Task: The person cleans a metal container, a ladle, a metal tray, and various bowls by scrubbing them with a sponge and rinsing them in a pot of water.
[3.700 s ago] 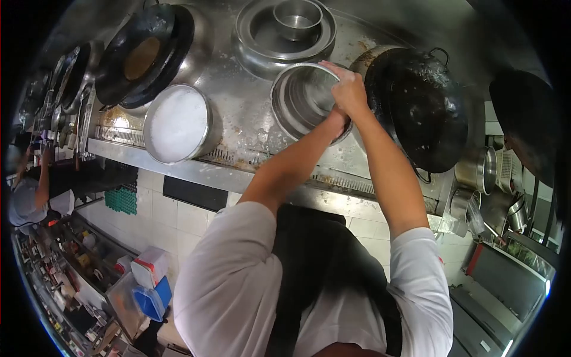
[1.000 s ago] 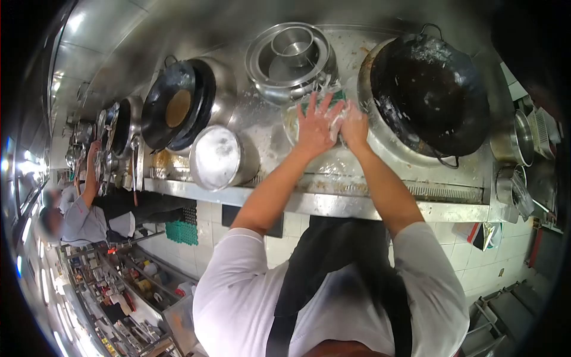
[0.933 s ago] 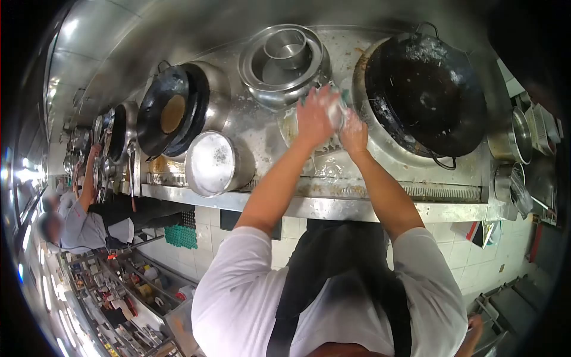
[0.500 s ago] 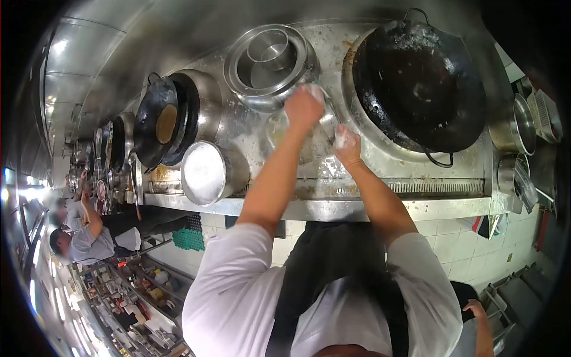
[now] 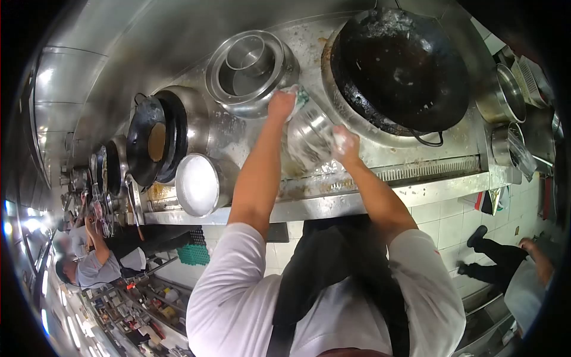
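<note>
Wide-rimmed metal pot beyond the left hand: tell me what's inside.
A smaller metal bowl sits inside the wide-rimmed pot. It covers whatever lies beneath; whether the grey surface beside it is liquid or metal, I can't tell.

Metal counter (image 5: 309,59), wet and stained, slotted along near edge. On raised metal rings (image 5: 199,122): stacked woks (image 5: 143,134), left; black wok (image 5: 407,74), right. Between: white-filled pail (image 5: 199,185), wide pot (image 5: 289,68) bearing smaller pot (image 5: 245,55), and blurred metal pot (image 5: 312,134), contact unclear.
</note>
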A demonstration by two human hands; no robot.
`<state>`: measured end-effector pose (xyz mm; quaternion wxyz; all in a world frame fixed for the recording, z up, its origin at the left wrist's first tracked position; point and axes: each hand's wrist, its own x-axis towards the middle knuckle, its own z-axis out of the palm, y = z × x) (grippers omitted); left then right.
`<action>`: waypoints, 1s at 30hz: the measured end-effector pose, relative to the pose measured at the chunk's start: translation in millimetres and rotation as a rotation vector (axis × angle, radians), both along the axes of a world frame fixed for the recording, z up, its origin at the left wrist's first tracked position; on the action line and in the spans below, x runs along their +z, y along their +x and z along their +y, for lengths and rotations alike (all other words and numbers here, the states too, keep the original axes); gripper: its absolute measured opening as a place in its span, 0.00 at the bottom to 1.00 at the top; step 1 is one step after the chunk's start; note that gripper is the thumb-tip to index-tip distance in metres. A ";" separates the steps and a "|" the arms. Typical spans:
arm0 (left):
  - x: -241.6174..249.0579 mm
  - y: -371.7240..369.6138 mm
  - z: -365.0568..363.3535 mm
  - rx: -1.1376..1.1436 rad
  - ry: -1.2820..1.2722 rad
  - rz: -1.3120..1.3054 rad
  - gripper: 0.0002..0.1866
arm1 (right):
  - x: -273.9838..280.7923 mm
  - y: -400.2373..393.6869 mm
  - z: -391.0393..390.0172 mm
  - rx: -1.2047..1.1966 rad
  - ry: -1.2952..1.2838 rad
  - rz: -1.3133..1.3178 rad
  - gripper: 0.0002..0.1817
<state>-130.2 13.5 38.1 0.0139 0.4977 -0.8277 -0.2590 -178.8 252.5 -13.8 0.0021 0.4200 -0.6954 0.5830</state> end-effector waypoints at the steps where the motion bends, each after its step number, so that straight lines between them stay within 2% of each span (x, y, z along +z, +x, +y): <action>1: -3.9 1.6 3.7 0.001 -0.017 0.019 0.29 | -14.4 -2.1 13.4 -0.002 0.106 -0.025 0.11; 3: -6.4 1.7 29.2 -0.014 -0.054 0.055 0.30 | -33.0 -5.1 37.2 -0.026 0.314 -0.080 0.09; 5: 18.3 17.7 91.8 -0.214 -0.618 0.484 0.28 | 8.2 -1.3 32.0 -0.112 0.295 0.004 0.08; 7: 40.4 31.6 150.8 -0.293 -0.742 0.450 0.25 | 45.2 -2.3 13.6 -0.135 0.274 0.129 0.10; 8: 45.0 31.4 164.7 -0.335 -0.810 0.440 0.23 | 63.7 -7.4 7.9 -0.142 0.417 0.083 0.10; 10: 34.4 20.1 143.4 -0.149 -0.447 0.184 0.21 | 89.3 -15.5 -1.5 -0.150 0.688 -0.015 0.11; 12: 4.4 9.9 84.5 -0.046 -0.053 -0.057 0.21 | 74.0 -12.1 9.0 -0.110 0.606 -0.119 0.12; 13: -45.4 17.8 31.1 -0.124 0.122 -0.039 0.21 | 60.7 -13.2 22.6 -0.127 0.569 -0.170 0.12; 14: -87.7 23.7 -1.2 -0.204 0.226 0.027 0.22 | 30.9 -9.6 32.4 -0.186 0.355 0.010 0.12; 15: -122.2 24.3 -19.6 -0.279 0.243 0.111 0.23 | 6.3 -11.0 39.8 -0.256 0.152 0.218 0.13; 16: -156.0 17.9 -35.6 -0.375 0.149 0.198 0.24 | 6.5 -14.3 51.9 -0.294 0.087 0.166 0.13; 17: -75.9 3.7 37.8 -0.213 0.134 0.139 0.25 | 7.5 -8.3 59.6 -0.319 0.016 0.107 0.14; 18: 15.0 -1.9 107.9 -0.118 -0.107 -0.027 0.24 | 16.5 -0.3 58.9 -0.235 0.153 -0.131 0.15; 19: 28.6 -2.4 146.3 -0.208 -0.301 0.219 0.24 | 34.4 -2.9 53.5 -0.124 0.274 -0.373 0.16; 20: 32.3 4.3 166.3 -0.270 -0.488 0.459 0.23 | 75.0 -9.6 38.4 -0.132 0.459 -0.259 0.18; 21: 24.1 11.2 159.6 -0.292 -0.440 0.331 0.23 | 107.7 -13.4 29.2 -0.127 0.643 -0.145 0.20; 22: 13.8 5.4 137.9 -0.338 -0.421 0.217 0.23 | 107.8 -14.6 35.6 -0.227 0.635 -0.210 0.23; 23: 7.3 5.2 122.5 -0.354 -0.384 0.092 0.23 | 99.6 -12.4 40.6 -0.194 0.648 -0.171 0.22; 24: 43.6 3.0 124.0 -0.419 -0.307 -0.117 0.24 | 84.9 -10.5 45.6 -0.158 0.667 -0.131 0.21; 25: 33.8 0.3 104.9 -0.242 -0.058 0.027 0.24 | 63.5 -9.8 47.3 -0.122 0.688 -0.085 0.21; 26: 15.3 0.4 76.7 -0.059 0.192 0.166 0.25 | 12.4 2.7 38.0 -0.175 0.439 -0.216 0.23; 27: 5.6 2.2 60.5 0.125 0.437 0.297 0.25 | -9.1 9.6 35.5 -0.197 0.412 -0.127 0.22; 29: 32.6 6.1 111.0 -0.044 -0.128 0.149 0.27 | -30.0 15.4 37.3 -0.249 0.354 0.052 0.20; 30: 46.9 14.7 140.0 -0.123 -0.412 0.065 0.27 | -24.2 22.3 38.2 -0.206 0.471 -0.078 0.13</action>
